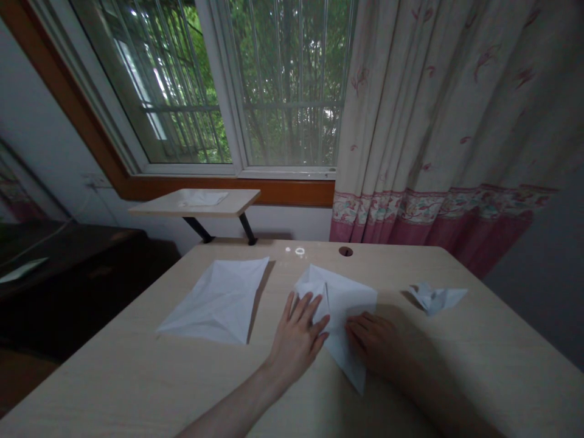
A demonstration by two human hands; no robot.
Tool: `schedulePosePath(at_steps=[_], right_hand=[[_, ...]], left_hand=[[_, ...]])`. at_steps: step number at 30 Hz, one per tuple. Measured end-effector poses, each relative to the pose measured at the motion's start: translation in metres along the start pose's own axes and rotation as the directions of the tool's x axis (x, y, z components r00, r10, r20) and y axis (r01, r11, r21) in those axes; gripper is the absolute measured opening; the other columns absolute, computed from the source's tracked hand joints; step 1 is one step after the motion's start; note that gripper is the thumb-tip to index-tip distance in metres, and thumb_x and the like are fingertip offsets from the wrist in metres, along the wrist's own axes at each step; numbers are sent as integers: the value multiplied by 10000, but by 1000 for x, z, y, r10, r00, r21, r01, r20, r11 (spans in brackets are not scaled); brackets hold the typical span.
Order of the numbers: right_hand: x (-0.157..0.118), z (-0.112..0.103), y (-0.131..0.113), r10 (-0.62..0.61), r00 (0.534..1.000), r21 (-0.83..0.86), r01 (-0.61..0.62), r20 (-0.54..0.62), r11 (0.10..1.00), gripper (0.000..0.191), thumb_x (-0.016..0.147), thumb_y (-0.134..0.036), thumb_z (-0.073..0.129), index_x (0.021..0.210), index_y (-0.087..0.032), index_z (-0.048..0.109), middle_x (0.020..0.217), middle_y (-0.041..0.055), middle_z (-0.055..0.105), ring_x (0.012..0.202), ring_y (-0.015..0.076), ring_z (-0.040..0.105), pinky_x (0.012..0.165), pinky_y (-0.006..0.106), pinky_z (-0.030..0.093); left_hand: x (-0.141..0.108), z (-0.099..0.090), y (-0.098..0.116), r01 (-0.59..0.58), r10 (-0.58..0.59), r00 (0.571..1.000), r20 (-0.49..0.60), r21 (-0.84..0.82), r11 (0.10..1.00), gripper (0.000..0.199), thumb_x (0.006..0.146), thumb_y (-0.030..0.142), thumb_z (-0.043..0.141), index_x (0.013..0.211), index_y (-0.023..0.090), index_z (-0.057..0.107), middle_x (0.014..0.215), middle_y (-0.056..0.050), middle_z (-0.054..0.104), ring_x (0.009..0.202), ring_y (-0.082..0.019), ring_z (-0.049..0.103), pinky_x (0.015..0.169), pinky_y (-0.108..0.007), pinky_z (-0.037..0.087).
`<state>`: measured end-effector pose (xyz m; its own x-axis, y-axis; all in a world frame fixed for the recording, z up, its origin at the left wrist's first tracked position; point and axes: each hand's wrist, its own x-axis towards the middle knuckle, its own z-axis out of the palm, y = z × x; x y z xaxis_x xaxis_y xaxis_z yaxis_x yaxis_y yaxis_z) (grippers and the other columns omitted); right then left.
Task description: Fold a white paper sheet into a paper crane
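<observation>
Two forearms (232, 398), lower edge of frame, nearest item.

L. hand (296, 337), just below ctr.: palm down on paper, fingers spread; grip slack, nothing grasped.

R. hand (374, 340), rt. of ctr., in shadow: fingers curled at rt. side of same paper; grip pinching or only pressing, can't tell.

Middle sheet (349, 298), white, 1 pc.: ctr. of frame, on table (137, 377), under both hands. Raised crease & apparent flap nr. its upper left; remainder broad, flat. Folding prob. at an early stage.

Left sheet (219, 301), white, 1 pc.: left of ctr., well apart from hands. Creased, spread open, rt. edge casting shadow; no finished shape.

Small folded paper (438, 299), white, 1 pc.: right of frame. Compact, pointed ends; prob. furthest along, maybe done.

Loose paper (203, 198), on raised shelf (155, 208), left of upper ctr.: too small to tell if folded.

Outstanding (est.): most folds on middle sheet.
</observation>
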<state>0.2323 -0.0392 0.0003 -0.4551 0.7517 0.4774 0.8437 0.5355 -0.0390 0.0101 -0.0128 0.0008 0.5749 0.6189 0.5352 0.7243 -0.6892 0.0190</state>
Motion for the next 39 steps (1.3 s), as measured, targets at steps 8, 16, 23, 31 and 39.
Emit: schedulePosePath(at_steps=[8,16,23,31,39], right_hand=[[1,0,-1,12,1000,-41,-11,24,999,250,883,-130,457,893,-190,699,942,91,732,872,235,672,769,346,535],[-2,15,12,-15,1000,42,15,10,999,290,892,-110,434,1028,-183,680,1062,97,707,993,241,645,898,416,513],[-9,27,14,51,997,14,-52,49,999,247,921,-164,414,989,-208,648,987,93,710,924,236,666,831,391,522],[0,12,6,199,946,100,-231,257,968,254,958,-228,410,821,-193,621,810,51,700,747,192,672,681,284,457],[7,1,-1,280,918,28,-299,280,954,268,931,-277,487,723,-203,638,722,45,709,645,192,666,572,281,381]], left_hand=[[2,-4,-3,137,-130,990,57,-141,980,454,822,188,681,1256,266,575,1545,-85,266,1375,-325,308,1057,-542,391],[0,1,-2,147,-113,984,135,-278,949,430,842,183,668,1256,257,575,1538,-86,278,1379,-307,319,1034,-482,450],[-3,3,-4,86,-28,986,167,-352,932,458,876,225,646,1316,239,521,1542,-100,274,1399,-279,298,1086,-463,400],[0,-4,-1,87,-16,983,184,-385,919,538,846,224,685,1344,212,480,1525,-116,315,1391,-265,325,1099,-442,391],[0,-7,0,98,-7,978,207,-435,895,627,857,234,664,1416,238,379,1537,-119,287,1381,-264,346,1083,-439,408]])
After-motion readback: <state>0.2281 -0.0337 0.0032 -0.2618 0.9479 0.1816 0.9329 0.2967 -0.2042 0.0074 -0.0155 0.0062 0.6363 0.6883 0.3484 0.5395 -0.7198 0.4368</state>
